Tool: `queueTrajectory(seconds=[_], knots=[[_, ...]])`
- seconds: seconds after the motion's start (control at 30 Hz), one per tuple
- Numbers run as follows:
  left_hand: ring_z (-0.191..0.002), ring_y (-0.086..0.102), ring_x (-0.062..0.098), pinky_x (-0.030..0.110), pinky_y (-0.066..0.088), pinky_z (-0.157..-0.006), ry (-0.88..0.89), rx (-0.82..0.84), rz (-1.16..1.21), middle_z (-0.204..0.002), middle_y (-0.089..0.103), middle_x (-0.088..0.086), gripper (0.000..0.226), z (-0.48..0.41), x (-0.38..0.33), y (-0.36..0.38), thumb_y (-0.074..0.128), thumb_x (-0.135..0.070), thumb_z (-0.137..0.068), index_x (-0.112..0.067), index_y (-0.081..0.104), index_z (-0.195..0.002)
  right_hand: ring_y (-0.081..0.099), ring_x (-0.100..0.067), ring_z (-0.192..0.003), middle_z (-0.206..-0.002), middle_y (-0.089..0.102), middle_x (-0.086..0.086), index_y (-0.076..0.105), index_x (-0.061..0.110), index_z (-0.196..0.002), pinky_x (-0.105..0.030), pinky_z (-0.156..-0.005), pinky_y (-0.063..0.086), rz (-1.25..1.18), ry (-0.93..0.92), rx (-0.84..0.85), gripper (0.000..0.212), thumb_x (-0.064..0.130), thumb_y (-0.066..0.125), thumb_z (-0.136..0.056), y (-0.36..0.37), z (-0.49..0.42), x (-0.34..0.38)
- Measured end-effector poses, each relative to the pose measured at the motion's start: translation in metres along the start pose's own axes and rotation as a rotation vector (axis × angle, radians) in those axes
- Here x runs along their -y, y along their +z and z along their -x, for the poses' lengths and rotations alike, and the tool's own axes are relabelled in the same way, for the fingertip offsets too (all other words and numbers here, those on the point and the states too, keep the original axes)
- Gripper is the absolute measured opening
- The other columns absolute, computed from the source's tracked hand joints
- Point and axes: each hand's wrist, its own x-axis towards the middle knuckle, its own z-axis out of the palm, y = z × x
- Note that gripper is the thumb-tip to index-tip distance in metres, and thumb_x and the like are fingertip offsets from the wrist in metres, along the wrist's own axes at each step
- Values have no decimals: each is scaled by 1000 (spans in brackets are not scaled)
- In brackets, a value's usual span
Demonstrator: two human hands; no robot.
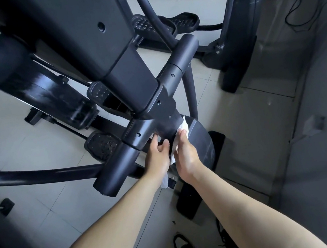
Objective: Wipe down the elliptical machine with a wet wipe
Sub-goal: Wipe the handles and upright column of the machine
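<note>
I'm watching from the feed: the elliptical machine (127,75) is filling the upper left and centre of the frame, and the wet wipe (183,127) is sitting at lower centre, against the lower post just beneath the crossbar. That patch is looking streaky and damp, so I'm judging the job as underway but far from done, with the upper mast, handlebars and pedals (102,144) probably still waiting. Both arms are reaching forward and down. The right hand (185,155) is curling its fingers (182,134) over the wipe, pressing it to the post. The left hand (158,157) is touching the crossbar joint; whether it's gripping, I can't tell.
</note>
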Motion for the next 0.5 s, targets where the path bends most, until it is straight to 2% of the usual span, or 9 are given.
queueTrajectory(seconds=[0.07,0.2,0.23,0.27,0.3,0.33,0.4,0.43,0.5], knots=[[-92,72,23,50,60,-87,-63,-22,1,-100,74,-6,40,2,-2,5,53,-41,-102,-37,45,-141,73,-2,-77,-89,78,9,68,24,-110,-20,-56,55,-81,-15,7,42,52,37,-107,0,2,1],[-76,71,21,33,60,-65,-141,-65,22,-92,73,-4,29,3,-12,12,63,-45,-97,-23,56,-112,69,-14,-101,-118,74,13,70,38,-122,-29,-65,48,-52,-78,-39,37,57,54,-95,4,-1,3],[-73,70,20,33,59,-64,-122,-53,17,-88,74,-3,20,2,-13,14,64,-39,-97,-21,61,-104,67,-14,-98,-114,74,13,70,36,-121,-26,-63,48,-28,-109,-52,32,49,54,-97,2,-1,3],[-74,69,20,36,60,-66,-98,-43,11,-85,75,-2,12,1,-14,14,63,-32,-98,-21,65,-98,65,-12,-86,-96,72,11,70,29,-113,-23,-58,48,51,-171,-88,24,39,54,-100,-2,-4,1],[-78,71,19,40,62,-73,-71,-44,11,-86,76,-3,9,-1,-12,15,62,-28,-97,-22,68,-96,57,-11,-70,-75,59,4,65,22,-95,-20,-52,45,142,-236,-126,13,27,55,-101,-6,-3,1],[-85,72,18,42,62,-79,-58,-56,-2,-89,77,-5,9,-2,-11,15,63,-27,-97,-25,70,-95,44,-12,-58,-69,43,-9,56,15,-81,-20,-48,39,234,-286,-175,18,16,56,-99,-10,-4,0],[-91,72,15,37,60,-83,-27,-104,11,-92,77,-8,8,-1,-8,15,64,-27,-97,-27,71,-95,25,-17,-54,-68,27,-12,35,7,-69,-23,-47,26,372,-369,-241,35,9,60,-93,-18,-10,-6],[-91,72,15,34,59,-83,-11,-114,33,-93,77,-7,8,-2,-6,15,64,-25,-98,-26,72,-96,27,-18,-52,-63,31,-11,34,5,-68,-23,-47,27,397,-386,-254,38,11,63,-92,-20,-12,-8],[-94,73,15,33,59,-86,1,-97,121,-95,77,-5,9,-1,-2,14,64,-20,-99,-23,72,-100,55,-20,-52,-62,58,-9,52,3,-70,-22,-51,45,346,-336,-259,30,15,68,-92,-19,-15,-10]])
